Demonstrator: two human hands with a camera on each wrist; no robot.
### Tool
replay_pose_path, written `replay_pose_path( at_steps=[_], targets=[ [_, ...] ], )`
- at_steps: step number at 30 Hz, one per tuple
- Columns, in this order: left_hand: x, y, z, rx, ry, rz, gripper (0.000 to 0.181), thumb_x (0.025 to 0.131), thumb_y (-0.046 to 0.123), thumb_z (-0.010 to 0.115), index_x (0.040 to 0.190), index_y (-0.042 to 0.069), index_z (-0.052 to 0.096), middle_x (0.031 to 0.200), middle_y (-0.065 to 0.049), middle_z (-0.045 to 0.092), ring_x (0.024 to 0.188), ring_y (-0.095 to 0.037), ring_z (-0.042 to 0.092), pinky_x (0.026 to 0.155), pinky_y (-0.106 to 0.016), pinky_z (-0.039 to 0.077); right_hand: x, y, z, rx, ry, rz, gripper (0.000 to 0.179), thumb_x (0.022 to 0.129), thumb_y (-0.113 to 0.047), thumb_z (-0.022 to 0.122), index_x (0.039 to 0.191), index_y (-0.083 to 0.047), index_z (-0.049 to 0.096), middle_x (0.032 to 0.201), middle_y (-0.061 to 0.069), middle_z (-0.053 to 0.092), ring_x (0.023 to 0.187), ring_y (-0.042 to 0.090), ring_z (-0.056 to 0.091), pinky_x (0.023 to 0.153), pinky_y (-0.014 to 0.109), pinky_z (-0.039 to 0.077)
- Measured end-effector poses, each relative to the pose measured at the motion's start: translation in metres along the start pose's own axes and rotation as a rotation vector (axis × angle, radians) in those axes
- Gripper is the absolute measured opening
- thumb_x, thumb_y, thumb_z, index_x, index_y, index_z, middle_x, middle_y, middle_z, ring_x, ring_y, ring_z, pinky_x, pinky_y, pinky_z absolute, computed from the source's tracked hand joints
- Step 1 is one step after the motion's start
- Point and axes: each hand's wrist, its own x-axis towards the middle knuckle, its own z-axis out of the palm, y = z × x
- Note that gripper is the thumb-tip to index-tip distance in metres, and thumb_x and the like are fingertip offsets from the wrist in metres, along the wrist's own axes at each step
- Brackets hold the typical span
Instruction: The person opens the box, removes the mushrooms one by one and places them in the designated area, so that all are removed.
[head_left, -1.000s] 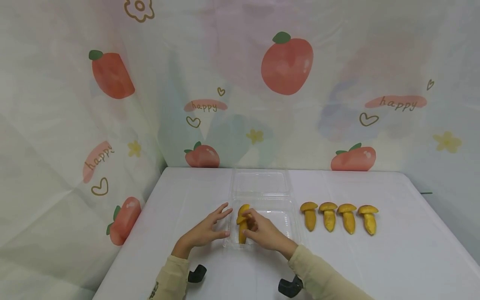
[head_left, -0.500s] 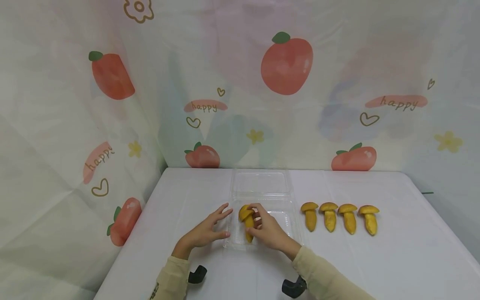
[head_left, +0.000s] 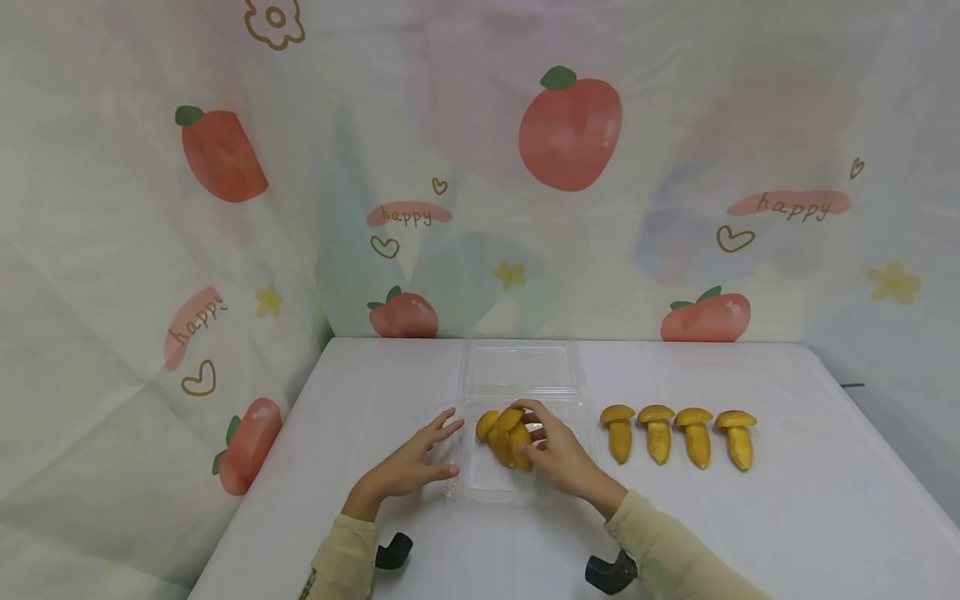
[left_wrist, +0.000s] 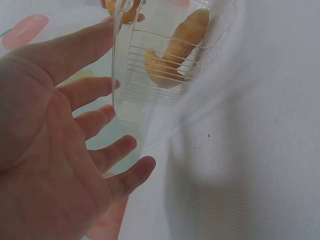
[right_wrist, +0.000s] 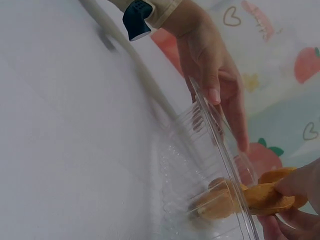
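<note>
Right hand: the right hand [head_left: 561, 458] has thumb and fingers pinched about a yellow-brown mushroom, reaching in from the tray's right side.
Held mushroom: the held mushroom [head_left: 521, 450] is over the tray, cap pointing toward the back; from the wrists it hangs clear of the tray floor, up near the rim.
Mushroom in the tray: the lying mushroom [head_left: 498, 447] rests on its side at the bottom, cap to the back left, partly covered from the head view by the held one.
Tray: the clear plastic tray [head_left: 487, 485] sits on the white bench [head_left: 810, 517], its see-through lid [head_left: 521, 367] folded back behind it.
Left hand: the left hand [head_left: 403, 468] grasps nothing, fingers spread and thumb apart, right at the tray's left wall; whether it presses the rim, I can't tell.
Row on the bench: four mushrooms [head_left: 658, 437] stand out to the right of the tray in a line, caps to the back, just beside one another.
Sleeves: pale beige on both arms.
Backdrop: a cloth [head_left: 637, 250] printed with red fruit, hearts and "happy".
</note>
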Motion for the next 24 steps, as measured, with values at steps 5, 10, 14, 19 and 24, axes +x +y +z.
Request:
replay_pose_path(
  at_steps=[5,10,14,19,24],
  targets=[
    [0.000,0.001,0.000,-0.009,-0.002,-0.005,0.074,0.096,0.022,0.069,0.159,0.009,0.032,0.172,-0.013,0.011,0.156,-0.045,0.013,0.118,-0.070,0.025,-0.003,0.004,-0.009,-0.012,0.000,-0.010,0.056,0.093,0.003,0.061,0.144,-0.013,0.046,0.133,0.019,0.060,0.104,0.026,0.067,0.086,0.035,0.058],
    [0.000,0.000,0.000,-0.015,-0.002,-0.003,0.074,0.096,0.022,0.070,0.159,0.009,0.032,0.172,-0.013,0.011,0.156,-0.045,0.012,0.118,-0.071,0.024,-0.008,0.007,-0.021,-0.019,0.002,-0.001,0.055,0.095,0.002,0.060,0.146,-0.011,0.045,0.137,0.022,0.058,0.105,0.025,0.066,0.087,0.035,0.058],
    [0.000,-0.001,0.001,-0.009,-0.001,-0.001,0.075,0.096,0.024,0.070,0.159,0.010,0.032,0.172,-0.012,0.011,0.156,-0.045,0.013,0.118,-0.071,0.024,-0.012,0.010,-0.030,-0.036,0.016,0.017,0.055,0.095,0.001,0.061,0.146,-0.010,0.045,0.137,0.022,0.058,0.105,0.025,0.066,0.088,0.036,0.059],
    [0.000,-0.001,0.001,-0.013,-0.003,0.005,0.075,0.096,0.023,0.069,0.159,0.009,0.032,0.172,-0.012,0.010,0.156,-0.045,0.013,0.118,-0.070,0.025,-0.017,0.015,-0.042,-0.046,0.032,0.017,0.055,0.095,0.000,0.063,0.145,-0.009,0.045,0.136,0.023,0.058,0.104,0.025,0.067,0.088,0.035,0.059],
    [0.000,-0.002,0.001,-0.012,-0.003,0.016,0.075,0.097,0.024,0.069,0.159,0.008,0.032,0.172,-0.013,0.010,0.156,-0.046,0.014,0.117,-0.070,0.027,-0.022,0.020,-0.053,-0.032,0.036,0.008,0.055,0.095,0.001,0.062,0.146,-0.006,0.043,0.137,0.026,0.056,0.105,0.027,0.065,0.088,0.038,0.057]
  ],
)
